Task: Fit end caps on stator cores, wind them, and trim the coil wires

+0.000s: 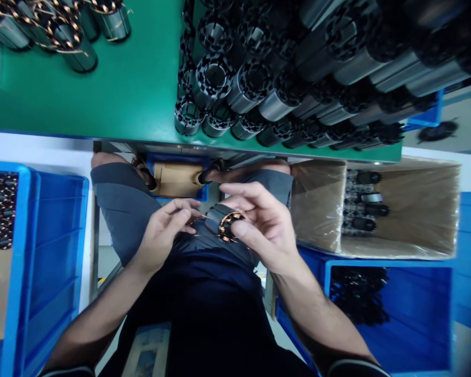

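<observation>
Above my lap, my right hand [272, 228] grips a motor stator [219, 218], a grey metal cylinder with copper windings at the end facing me. Its thumb presses on the wound end, and the fingers curl round the far side. Just left of the stator is my left hand [165, 228], thumb and fingertips pinched together. A thin wire lead [204, 215] runs from the stator to those fingertips. The exact hold on the wire is too small to make out fully.
Rows of stators with black end pieces [215, 78] crowd the green table [149, 94]. Wound stators [76, 50] stand at its far left. A blue crate [57, 225] is on my left. On my right are a plastic-lined box [419, 209] and a blue bin [419, 314] with black parts.
</observation>
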The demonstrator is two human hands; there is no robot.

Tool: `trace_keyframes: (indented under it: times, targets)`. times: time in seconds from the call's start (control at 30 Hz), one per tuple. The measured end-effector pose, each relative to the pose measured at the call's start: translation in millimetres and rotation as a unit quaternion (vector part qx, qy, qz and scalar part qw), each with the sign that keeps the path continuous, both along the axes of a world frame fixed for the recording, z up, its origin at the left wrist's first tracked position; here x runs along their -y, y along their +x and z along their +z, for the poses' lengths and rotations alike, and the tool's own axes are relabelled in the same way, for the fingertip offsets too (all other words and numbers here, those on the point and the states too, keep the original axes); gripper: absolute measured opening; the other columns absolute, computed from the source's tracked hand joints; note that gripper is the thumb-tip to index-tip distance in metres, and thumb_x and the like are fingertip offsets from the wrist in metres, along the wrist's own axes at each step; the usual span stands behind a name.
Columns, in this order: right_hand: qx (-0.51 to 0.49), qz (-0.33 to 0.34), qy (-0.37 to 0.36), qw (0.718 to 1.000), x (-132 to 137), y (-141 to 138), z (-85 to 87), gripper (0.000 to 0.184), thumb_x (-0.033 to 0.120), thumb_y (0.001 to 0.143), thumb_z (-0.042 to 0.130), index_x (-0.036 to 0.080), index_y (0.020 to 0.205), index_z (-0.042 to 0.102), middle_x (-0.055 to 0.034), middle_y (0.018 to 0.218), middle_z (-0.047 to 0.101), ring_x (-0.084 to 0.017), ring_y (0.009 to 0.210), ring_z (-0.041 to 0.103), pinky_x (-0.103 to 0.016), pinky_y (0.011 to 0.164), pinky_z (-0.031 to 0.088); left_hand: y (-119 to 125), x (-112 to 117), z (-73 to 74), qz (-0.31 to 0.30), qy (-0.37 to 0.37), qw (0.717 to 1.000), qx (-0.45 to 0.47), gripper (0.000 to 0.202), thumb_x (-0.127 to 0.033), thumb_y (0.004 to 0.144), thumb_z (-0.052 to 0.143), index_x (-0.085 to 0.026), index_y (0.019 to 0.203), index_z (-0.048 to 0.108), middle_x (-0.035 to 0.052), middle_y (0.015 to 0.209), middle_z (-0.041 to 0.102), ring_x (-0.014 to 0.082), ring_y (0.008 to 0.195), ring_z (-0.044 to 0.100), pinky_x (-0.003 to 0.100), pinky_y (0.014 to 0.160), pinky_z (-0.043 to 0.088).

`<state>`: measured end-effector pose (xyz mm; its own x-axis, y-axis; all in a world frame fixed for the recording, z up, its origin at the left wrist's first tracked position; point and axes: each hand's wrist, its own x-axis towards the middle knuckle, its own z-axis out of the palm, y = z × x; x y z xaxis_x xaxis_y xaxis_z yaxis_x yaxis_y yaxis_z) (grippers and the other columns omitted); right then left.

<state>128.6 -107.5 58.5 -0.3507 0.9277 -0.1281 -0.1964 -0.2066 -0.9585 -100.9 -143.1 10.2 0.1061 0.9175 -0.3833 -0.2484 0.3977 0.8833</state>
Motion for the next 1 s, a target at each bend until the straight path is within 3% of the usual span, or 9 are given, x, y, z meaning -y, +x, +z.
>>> trace_keyframes:
  times: [0.1,0.2,0.3,0.37,0.47,0.6,0.7,0.83,1.0]
  targets:
    - [0.001,-0.009,-0.015,1.000,1,3,2.3,0.051,0.028,0.104,0.099,0.034,0.150,0.078,0.0008,0.115,0.091,-0.012,0.096,0.088,-0.017,0.082,0.070,-9,4,-4.7,0.026,0.093,0.991,-0.089,0.040,-0.055,0.105,0.096,-0.023,0.118,0.078,0.0132,0.143,0.086,0.0273,0.132,0.086,0.034,0.102,0.073]
    - [0.001,0.019,-0.033,0.999,2,-2,2.1,0.059,0.023,0.101,0.101,0.035,0.153,0.077,0.0024,0.113,0.088,-0.011,0.096,0.087,-0.016,0.086,0.071,-15,-2,16.3,-0.009,0.317,0.925,-0.208,0.088,-0.044,0.082,0.116,-0.030,0.155,0.070,0.0109,0.157,0.083,0.0315,0.148,0.082,0.043,0.128,0.067]
    - [0.030,0.047,-0.012,0.998,0,-7,5.8,0.066,0.023,0.099,0.104,0.037,0.157,0.078,0.0019,0.112,0.086,-0.013,0.098,0.086,-0.020,0.088,0.073,-14,-10,40.7,-0.048,0.417,0.855,-0.304,0.089,-0.035,0.089,0.112,-0.028,0.166,0.065,0.0092,0.146,0.089,0.0269,0.126,0.092,0.034,0.116,0.074]
    - [0.089,0.024,0.059,0.994,-4,-7,10.1,0.058,0.022,0.093,0.108,0.036,0.145,0.088,0.0001,0.115,0.084,-0.016,0.105,0.085,-0.023,0.090,0.073,-11,-13,49.3,-0.050,0.421,0.844,-0.327,0.076,-0.033,0.097,0.106,-0.026,0.162,0.068,0.0081,0.139,0.092,0.0248,0.113,0.095,0.030,0.105,0.077]
    - [0.147,-0.013,0.167,0.975,-11,0,12.2,0.022,0.021,0.093,0.108,0.030,0.109,0.096,-0.0009,0.105,0.082,-0.016,0.098,0.080,-0.026,0.088,0.069,-7,-14,51.5,-0.057,0.434,0.833,-0.339,0.060,-0.032,0.099,0.103,-0.028,0.153,0.077,0.0033,0.131,0.094,0.0228,0.106,0.095,0.029,0.100,0.077]
    - [0.091,-0.116,0.134,0.980,-13,11,1.7,0.010,0.033,0.107,0.097,0.031,0.099,0.092,0.0004,0.093,0.079,-0.018,0.091,0.074,-0.034,0.095,0.068,1,-16,50.7,-0.003,0.435,0.829,-0.350,0.039,-0.034,0.093,0.107,-0.035,0.127,0.087,-0.0040,0.114,0.094,0.0197,0.094,0.092,0.031,0.085,0.075]
    - [0.057,-0.217,0.124,0.967,-5,12,-4.4,0.013,0.043,0.110,0.094,0.033,0.102,0.092,-0.0005,0.095,0.076,-0.020,0.095,0.073,-0.035,0.102,0.066,6,-19,52.6,0.069,0.408,0.835,-0.363,0.045,-0.037,0.085,0.113,-0.035,0.122,0.088,-0.0059,0.106,0.092,0.0181,0.085,0.086,0.035,0.078,0.070]
    - [0.116,-0.104,0.157,0.975,9,4,-2.8,0.034,0.036,0.097,0.107,0.037,0.128,0.095,-0.0038,0.108,0.088,-0.025,0.102,0.080,-0.041,0.096,0.067,7,-23,54.6,0.073,0.411,0.833,-0.363,0.046,-0.033,0.085,0.114,-0.031,0.123,0.089,-0.0033,0.109,0.093,0.0176,0.088,0.085,0.033,0.081,0.068]
    - [0.143,-0.093,0.198,0.965,4,-1,1.7,0.010,0.027,0.101,0.101,0.034,0.103,0.095,-0.0009,0.097,0.090,-0.024,0.091,0.082,-0.047,0.102,0.070,5,-22,52.1,0.045,0.402,0.835,-0.374,0.041,-0.032,0.093,0.109,-0.032,0.127,0.086,-0.0027,0.113,0.091,0.0183,0.093,0.083,0.033,0.084,0.067]
